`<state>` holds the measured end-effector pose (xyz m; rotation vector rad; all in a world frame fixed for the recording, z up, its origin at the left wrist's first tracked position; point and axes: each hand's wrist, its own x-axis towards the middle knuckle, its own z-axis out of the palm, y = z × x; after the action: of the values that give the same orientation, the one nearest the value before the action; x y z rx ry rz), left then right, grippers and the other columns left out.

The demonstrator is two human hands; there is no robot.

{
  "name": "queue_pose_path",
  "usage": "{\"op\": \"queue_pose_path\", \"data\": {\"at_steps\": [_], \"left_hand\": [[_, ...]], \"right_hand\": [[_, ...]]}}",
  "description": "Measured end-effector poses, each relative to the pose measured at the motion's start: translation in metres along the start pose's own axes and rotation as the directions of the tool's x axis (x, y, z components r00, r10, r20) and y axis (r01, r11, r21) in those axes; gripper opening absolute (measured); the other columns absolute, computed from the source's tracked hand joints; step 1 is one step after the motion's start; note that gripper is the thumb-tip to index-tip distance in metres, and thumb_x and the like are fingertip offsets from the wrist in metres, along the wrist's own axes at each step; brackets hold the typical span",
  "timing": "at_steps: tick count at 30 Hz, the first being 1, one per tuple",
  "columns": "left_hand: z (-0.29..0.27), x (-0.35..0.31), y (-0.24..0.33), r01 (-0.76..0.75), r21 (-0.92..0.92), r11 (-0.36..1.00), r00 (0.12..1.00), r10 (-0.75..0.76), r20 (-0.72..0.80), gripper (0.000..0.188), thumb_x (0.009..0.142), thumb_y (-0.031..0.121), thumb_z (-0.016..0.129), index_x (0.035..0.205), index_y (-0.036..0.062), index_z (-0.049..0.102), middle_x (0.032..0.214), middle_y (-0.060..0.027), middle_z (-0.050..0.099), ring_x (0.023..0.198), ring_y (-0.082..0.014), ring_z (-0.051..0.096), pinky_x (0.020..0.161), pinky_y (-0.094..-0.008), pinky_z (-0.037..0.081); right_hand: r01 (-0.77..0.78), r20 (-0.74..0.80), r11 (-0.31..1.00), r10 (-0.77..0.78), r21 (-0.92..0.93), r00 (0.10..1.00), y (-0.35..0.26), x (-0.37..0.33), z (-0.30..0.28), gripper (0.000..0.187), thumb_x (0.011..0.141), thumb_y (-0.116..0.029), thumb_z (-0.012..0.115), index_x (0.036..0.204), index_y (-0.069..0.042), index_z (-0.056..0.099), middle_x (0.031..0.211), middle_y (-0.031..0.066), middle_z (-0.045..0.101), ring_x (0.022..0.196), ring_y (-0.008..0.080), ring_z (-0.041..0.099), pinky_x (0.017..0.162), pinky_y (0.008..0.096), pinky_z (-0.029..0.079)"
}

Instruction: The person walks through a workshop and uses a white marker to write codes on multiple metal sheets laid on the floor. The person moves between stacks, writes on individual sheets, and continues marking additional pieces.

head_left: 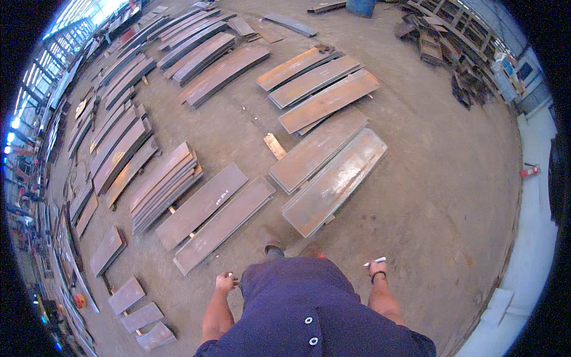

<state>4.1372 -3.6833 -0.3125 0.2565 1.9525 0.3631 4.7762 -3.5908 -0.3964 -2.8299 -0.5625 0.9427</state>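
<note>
My right hand [376,268], with a dark bracelet at its wrist, is closed around a slim white marker [375,262] that points out to the left. At my other side hangs my left hand [225,282], its fingers curled around a small whitish piece [230,274] too small to name. Neither hand touches the steel plates. Closest ahead lie a long plate with a shiny worn patch [336,184] and, to its left, two flat plates, one of them a brown plate with white handwriting [202,205]. One of my shoes [272,247] shows below them.
Rows of stacked steel plates [163,184] stretch away to the left and far side, some on wooden blocks. Rusty orange plates [330,101] lie farther ahead. Scrap metal [437,44] and a blue drum [360,7] stand at the back. A red fire extinguisher [529,171] is by the right wall.
</note>
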Motion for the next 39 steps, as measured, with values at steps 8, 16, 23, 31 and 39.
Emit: {"op": "queue_pose_path", "data": {"at_steps": [8,16,23,31,39], "left_hand": [[0.0,-0.011,-0.005,0.007,-0.04,0.999,1.0,-0.007,-0.011,0.038,0.089,0.01,0.058,0.127,0.0029,0.058,0.096,-0.0133,0.071,0.072,-0.0221,0.07,0.055,-0.0337,0.053],[-0.002,-0.012,-0.013,-0.057,0.048,0.997,0.998,0.059,-0.022,0.036,0.092,0.012,0.057,0.127,0.0029,0.057,0.095,-0.012,0.071,0.07,-0.0199,0.068,0.055,-0.033,0.052],[-0.005,-0.016,-0.018,-0.013,-0.006,1.0,1.0,0.013,-0.015,0.038,0.093,0.011,0.055,0.13,0.0027,0.055,0.097,-0.0125,0.07,0.073,-0.0212,0.069,0.056,-0.0334,0.052],[-0.011,-0.02,-0.017,0.009,-0.031,0.999,1.0,-0.008,0.02,0.037,0.093,0.014,0.057,0.129,0.0043,0.056,0.098,-0.0117,0.07,0.077,-0.0223,0.07,0.059,-0.0332,0.053],[-0.011,-0.018,-0.029,0.022,-0.001,1.0,1.0,-0.022,-0.003,0.035,0.093,0.012,0.058,0.126,0.0032,0.057,0.097,-0.0138,0.07,0.075,-0.0229,0.07,0.056,-0.0336,0.052]], "right_hand": [[0.182,-0.145,0.98,-0.191,-0.074,0.971,-0.023,-0.018,-0.003,0.029,0.079,-0.025,0.07,0.09,0.002,0.071,0.088,0.0197,0.072,0.086,0.0345,0.071,0.075,0.0433,0.053],[0.16,-0.166,0.987,-0.161,-0.018,0.973,-0.03,-0.022,-0.005,0.033,0.076,-0.03,0.072,0.087,0.001,0.072,0.087,0.0211,0.072,0.082,0.0371,0.071,0.073,0.0449,0.054],[0.136,-0.193,0.989,-0.124,0.051,0.973,-0.021,-0.036,0.002,0.027,0.075,-0.025,0.073,0.084,0.0,0.072,0.084,0.0216,0.072,0.081,0.0368,0.071,0.071,0.0461,0.054],[0.203,-0.116,0.978,-0.197,0.051,0.974,-0.001,-0.032,0.012,0.027,0.075,-0.023,0.073,0.087,0.001,0.071,0.088,0.0214,0.072,0.084,0.0369,0.07,0.074,0.0451,0.054],[0.187,-0.212,0.982,-0.18,0.014,0.961,-0.002,-0.031,0.009,0.028,0.075,-0.026,0.072,0.083,0.001,0.071,0.082,0.0196,0.072,0.079,0.0356,0.071,0.071,0.0447,0.055]]}}
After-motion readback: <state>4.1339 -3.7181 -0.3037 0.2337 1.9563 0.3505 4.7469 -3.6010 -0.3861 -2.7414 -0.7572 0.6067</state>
